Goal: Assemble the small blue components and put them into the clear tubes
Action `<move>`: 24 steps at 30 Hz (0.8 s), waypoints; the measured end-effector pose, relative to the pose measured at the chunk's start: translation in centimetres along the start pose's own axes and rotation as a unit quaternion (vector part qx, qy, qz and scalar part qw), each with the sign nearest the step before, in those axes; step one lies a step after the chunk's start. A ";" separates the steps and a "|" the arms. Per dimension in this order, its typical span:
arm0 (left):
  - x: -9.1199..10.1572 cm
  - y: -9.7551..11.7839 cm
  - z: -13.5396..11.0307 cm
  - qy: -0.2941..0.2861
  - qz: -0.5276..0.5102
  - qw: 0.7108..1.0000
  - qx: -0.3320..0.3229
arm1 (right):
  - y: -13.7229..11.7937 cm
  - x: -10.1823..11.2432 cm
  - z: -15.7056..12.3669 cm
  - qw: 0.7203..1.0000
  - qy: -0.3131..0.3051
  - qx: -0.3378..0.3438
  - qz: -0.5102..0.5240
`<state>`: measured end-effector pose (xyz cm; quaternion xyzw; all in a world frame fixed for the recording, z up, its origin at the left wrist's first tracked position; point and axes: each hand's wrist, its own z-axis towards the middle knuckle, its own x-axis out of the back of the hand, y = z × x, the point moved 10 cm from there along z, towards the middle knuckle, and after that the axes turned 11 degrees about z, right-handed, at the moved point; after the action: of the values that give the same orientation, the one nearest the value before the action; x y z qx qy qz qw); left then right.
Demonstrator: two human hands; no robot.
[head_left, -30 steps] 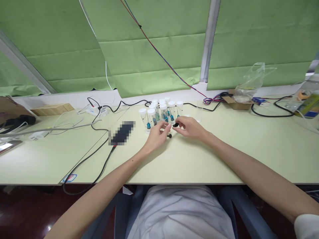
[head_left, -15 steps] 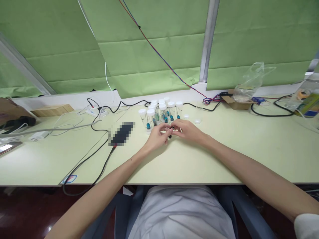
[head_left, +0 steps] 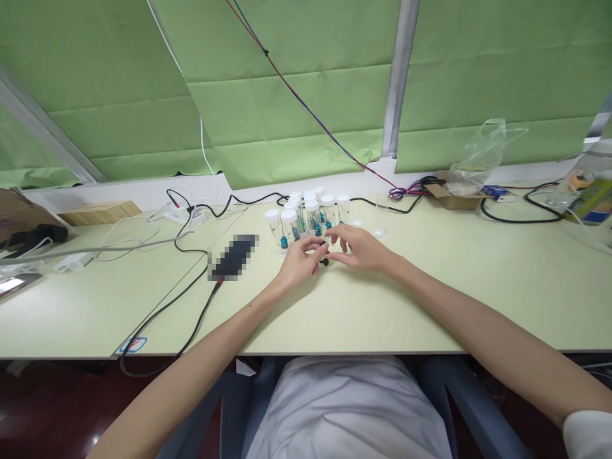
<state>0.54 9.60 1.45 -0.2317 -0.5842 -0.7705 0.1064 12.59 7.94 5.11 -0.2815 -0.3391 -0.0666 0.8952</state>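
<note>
My left hand is closed in a pinch on a small black part; a dark bit of it shows at the fingertips. Just below, a small black knob-like piece shows; I cannot tell whether it belongs to the same part. Beside it, my right hand has thumb and fingers apart, its tips close to the left fingertips. Behind both hands stand several clear vials with white caps and teal pieces inside. Two loose white caps lie right of the vials.
A dark, blurred-out device with a black cable lies on the table at left. Wooden blocks and a power strip stand farther back. A small cardboard box with a plastic bag is at back right.
My right hand's fingers have spread and come off the small black part, moving slightly up. My left hand stays almost where it was, still pinching.
</note>
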 end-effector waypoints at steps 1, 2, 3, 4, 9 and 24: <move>0.1 -0.1 0.0 0.007 0.001 1.000 0.004 | 0.3 0.2 0.0 1.000 -0.003 -0.009 -0.011; 0.2 -0.2 0.1 0.011 0.001 1.000 0.007 | 0.6 0.3 0.0 0.999 -0.009 -0.022 -0.027; 0.2 -0.2 0.1 0.013 0.002 1.000 0.009 | 1.1 0.4 0.0 0.998 -0.018 -0.039 -0.048; 0.3 -0.2 0.1 0.015 0.003 1.000 0.010 | 1.7 0.4 0.0 0.995 -0.029 -0.062 -0.072; 0.3 0.0 0.0 0.021 0.007 1.000 0.008 | 5.1 -0.1 -1.1 0.960 -0.108 -0.186 -0.176; 0.3 0.0 -0.1 0.025 0.019 0.999 0.013 | 6.0 -0.8 -2.0 0.934 -0.168 -0.241 -0.203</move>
<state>0.25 9.55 1.57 -0.2214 -0.5869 -0.7663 0.1387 15.04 11.74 0.62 -0.4209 -0.5079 -0.2788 0.6980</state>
